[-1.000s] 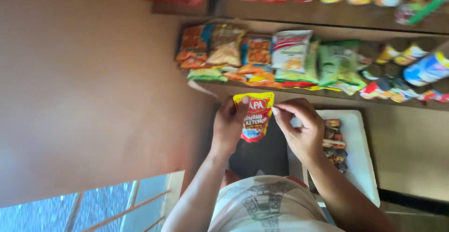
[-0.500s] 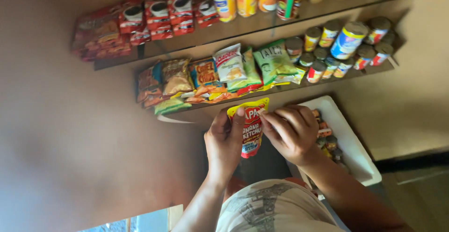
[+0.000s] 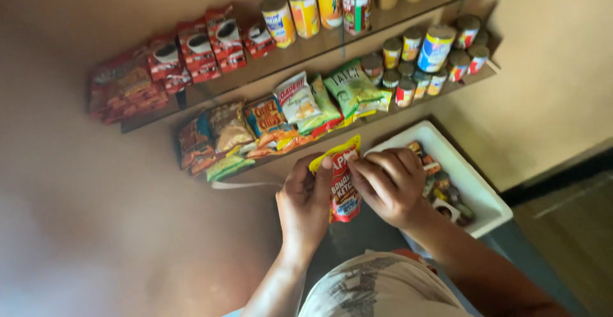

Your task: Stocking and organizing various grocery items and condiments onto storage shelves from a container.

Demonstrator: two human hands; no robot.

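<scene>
Both hands hold a red and yellow sauce pouch (image 3: pixel 343 186) upright just below the near shelf (image 3: pixel 268 167). Left hand (image 3: pixel 305 205) grips its left side, fingers wrapped; right hand (image 3: pixel 386 186) pinches the top edge. Step looks like handling the pouch before shelving; next move needs a free slot among the snack bags (image 3: pixel 281 119). White tray (image 3: pixel 476 186) at right holds small packets.

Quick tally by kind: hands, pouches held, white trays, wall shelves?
Hands: 2, left hand and right hand
Held red and yellow pouch: 1
White tray of small packets: 1
Wall shelves: 2, upper shelf and lower shelf
Total: 6
</scene>
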